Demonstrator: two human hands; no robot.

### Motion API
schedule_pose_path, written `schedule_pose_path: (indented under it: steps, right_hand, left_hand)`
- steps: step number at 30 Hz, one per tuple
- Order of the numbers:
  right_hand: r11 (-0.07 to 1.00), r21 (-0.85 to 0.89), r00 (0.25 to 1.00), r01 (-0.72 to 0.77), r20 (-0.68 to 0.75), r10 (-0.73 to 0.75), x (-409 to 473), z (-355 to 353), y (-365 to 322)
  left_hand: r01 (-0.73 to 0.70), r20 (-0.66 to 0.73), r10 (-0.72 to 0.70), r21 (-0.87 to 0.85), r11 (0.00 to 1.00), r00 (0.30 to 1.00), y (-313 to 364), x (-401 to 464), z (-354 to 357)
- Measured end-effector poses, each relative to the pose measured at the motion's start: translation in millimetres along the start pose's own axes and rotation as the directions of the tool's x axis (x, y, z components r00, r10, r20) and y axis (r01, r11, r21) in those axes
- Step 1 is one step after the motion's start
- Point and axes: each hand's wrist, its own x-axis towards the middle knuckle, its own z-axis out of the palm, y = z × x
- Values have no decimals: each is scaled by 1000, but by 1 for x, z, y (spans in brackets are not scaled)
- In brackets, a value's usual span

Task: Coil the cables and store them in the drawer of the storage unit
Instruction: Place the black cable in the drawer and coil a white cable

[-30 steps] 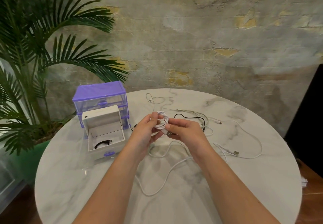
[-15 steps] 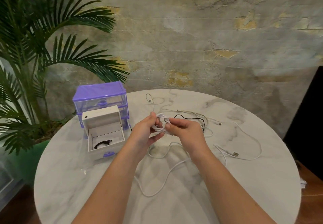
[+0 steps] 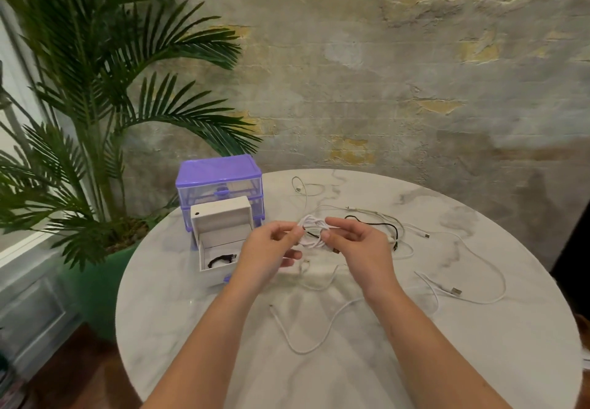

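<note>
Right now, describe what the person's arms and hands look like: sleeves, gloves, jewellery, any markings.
Both forearms are bare from the bottom edge of the frame up to the wrists: no sleeves show. The left hand and right hand wear no gloves. No watch, bracelet or ring is visible, and no markings. Anything above the forearms lies outside the head view.

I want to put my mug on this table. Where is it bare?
Bare marble table lies at the near left, below the open drawer, and along the near right edge. The far middle and right are crowded with loose white cables and a black cable.
</note>
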Motion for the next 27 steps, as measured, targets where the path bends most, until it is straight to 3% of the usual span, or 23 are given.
schedule_pose_path:
  steps: [7, 12, 14, 19, 23, 27]
  right_hand:
    - [993, -106, 995, 55, 88, -46, -4, 42, -7]
    - [963, -249, 988, 99, 137, -66, -1, 82, -8]
    - [940, -314, 981, 135, 174, -83, 1, 98, -8]
    - [815, -524, 955, 247, 276, -112, 1, 134, -1]
    - [597, -717, 915, 361, 397, -77, 3, 149, 2]
    - [470, -784, 887, 406, 462, 4, 6, 156, 6]
  left_hand:
    - [-153, -163, 206, 289, 945, 965, -9, -10, -54]
    - [-137, -333, 416, 619, 773, 846, -29, -17, -103]
    - [-69, -369, 438, 696, 715, 820, -39, -21, -111]
    - [57, -469, 387, 691, 720, 794, -59, -28, -116]
    - [93, -484, 328, 660, 746, 811, -65, -27, -117]
    - [107, -451, 332, 709, 697, 829, -67, -26, -117]
